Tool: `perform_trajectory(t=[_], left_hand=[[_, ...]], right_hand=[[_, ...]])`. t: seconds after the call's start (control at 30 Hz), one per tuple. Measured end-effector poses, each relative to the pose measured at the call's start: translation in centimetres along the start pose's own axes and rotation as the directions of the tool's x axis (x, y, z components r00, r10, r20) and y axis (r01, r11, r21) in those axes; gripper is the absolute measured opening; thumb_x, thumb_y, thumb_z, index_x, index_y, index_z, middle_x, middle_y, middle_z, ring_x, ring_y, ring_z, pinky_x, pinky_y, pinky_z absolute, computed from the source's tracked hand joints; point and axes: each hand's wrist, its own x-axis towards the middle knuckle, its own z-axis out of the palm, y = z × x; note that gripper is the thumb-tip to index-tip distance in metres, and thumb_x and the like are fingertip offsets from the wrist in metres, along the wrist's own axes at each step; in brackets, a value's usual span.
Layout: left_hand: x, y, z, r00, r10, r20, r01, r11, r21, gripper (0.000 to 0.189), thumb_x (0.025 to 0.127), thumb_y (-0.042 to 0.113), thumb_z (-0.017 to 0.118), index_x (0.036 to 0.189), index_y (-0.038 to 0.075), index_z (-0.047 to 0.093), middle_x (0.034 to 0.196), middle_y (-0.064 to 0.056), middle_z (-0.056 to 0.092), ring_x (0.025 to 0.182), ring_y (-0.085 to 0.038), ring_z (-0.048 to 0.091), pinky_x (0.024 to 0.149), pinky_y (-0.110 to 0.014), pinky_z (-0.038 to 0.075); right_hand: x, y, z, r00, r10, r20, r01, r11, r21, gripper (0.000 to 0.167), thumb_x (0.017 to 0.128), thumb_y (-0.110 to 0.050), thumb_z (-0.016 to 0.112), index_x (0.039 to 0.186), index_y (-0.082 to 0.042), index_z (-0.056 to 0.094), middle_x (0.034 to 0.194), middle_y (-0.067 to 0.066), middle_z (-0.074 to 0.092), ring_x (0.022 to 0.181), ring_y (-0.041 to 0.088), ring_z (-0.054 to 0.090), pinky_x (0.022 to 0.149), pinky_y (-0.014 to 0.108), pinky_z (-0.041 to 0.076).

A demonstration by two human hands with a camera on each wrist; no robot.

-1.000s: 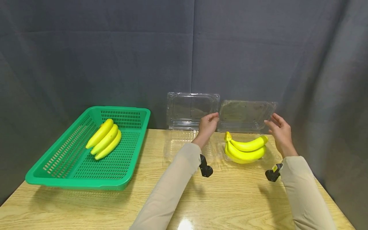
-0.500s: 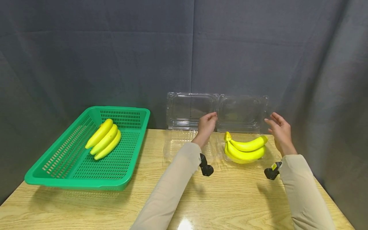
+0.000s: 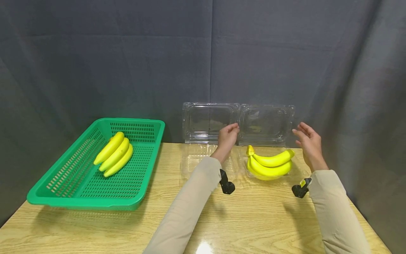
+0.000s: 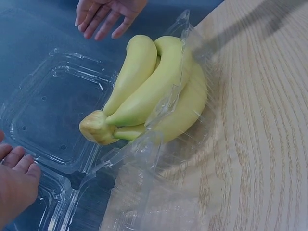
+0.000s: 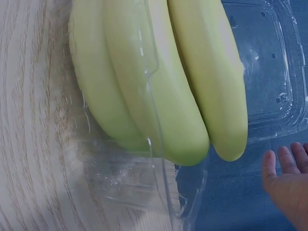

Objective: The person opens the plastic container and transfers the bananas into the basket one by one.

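Note:
A bunch of yellow bananas (image 3: 271, 166) lies in the base of the right clear plastic clamshell container. That container's lid (image 3: 268, 123) stands upright behind it. My left hand (image 3: 227, 139), fingers relaxed, hovers by the lid's left edge and holds nothing. To the right, my right hand (image 3: 310, 146) is held apart from the lid, its fingers loosely spread. In the left wrist view, the banana stem (image 4: 97, 127) points toward the left hand. The right wrist view has the banana tips (image 5: 192, 154) near the right hand (image 5: 288, 183). A second clamshell (image 3: 193, 158) stands open on the left.
A green perforated basket (image 3: 150, 169) on the left of the wooden table (image 3: 253, 222) holds another banana bunch (image 3: 115, 155). A dark grey curtain (image 3: 127, 70) hangs right behind the containers. Small black cameras (image 3: 226, 183) hang from both wrists.
The right container's lid has swung back and now stands upright in line with the left lid. Both hands have stayed almost in place, and the right hand is now apart from the lid.

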Motion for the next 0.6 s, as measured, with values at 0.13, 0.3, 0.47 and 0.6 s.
perform_trajectory(t=[0.13,0.3,0.47,0.6], left_hand=[[-0.1,0.2,-0.1,1.000,-0.003,0.009,0.003,1.000,-0.003,0.032,0.094,0.006,0.056,0.124,-0.004,0.063,0.120,-0.013,0.065,0.112,-0.022,0.060,0.090,-0.026,0.048],[-0.4,0.4,-0.2,0.999,0.008,0.040,-0.008,1.000,-0.015,0.034,0.096,0.005,0.055,0.128,-0.005,0.059,0.122,-0.014,0.064,0.113,-0.022,0.059,0.092,-0.026,0.048],[-0.7,0.6,-0.3,0.998,0.015,0.068,-0.015,1.000,0.004,0.035,0.095,0.002,0.056,0.129,-0.005,0.058,0.122,-0.014,0.064,0.113,-0.022,0.060,0.090,-0.025,0.048],[-1.0,0.8,-0.4,0.996,0.014,0.084,-0.016,0.999,0.029,0.038,0.091,0.000,0.059,0.130,-0.003,0.059,0.123,-0.015,0.063,0.113,-0.021,0.059,0.088,-0.025,0.049]], right_hand=[[-0.2,-0.3,-0.4,1.000,-0.010,0.015,0.009,0.999,0.044,0.062,0.099,-0.027,0.056,0.152,-0.009,0.030,0.153,0.009,0.034,0.133,0.017,0.039,0.110,0.045,0.029],[-0.8,-0.5,-1.1,0.996,-0.063,0.057,0.059,0.996,0.068,0.063,0.096,-0.027,0.062,0.150,-0.009,0.036,0.145,0.007,0.046,0.113,0.006,0.050,0.094,0.022,0.040],[-1.2,-0.6,-1.8,0.984,-0.151,0.095,0.149,0.989,0.027,0.059,0.096,-0.026,0.063,0.147,-0.007,0.041,0.138,0.005,0.052,0.106,0.002,0.052,0.079,0.013,0.042],[-1.3,-0.7,-2.3,0.970,-0.204,0.131,0.209,0.978,-0.025,0.057,0.096,-0.027,0.063,0.145,-0.007,0.044,0.135,0.005,0.054,0.107,0.001,0.053,0.082,0.013,0.043]])
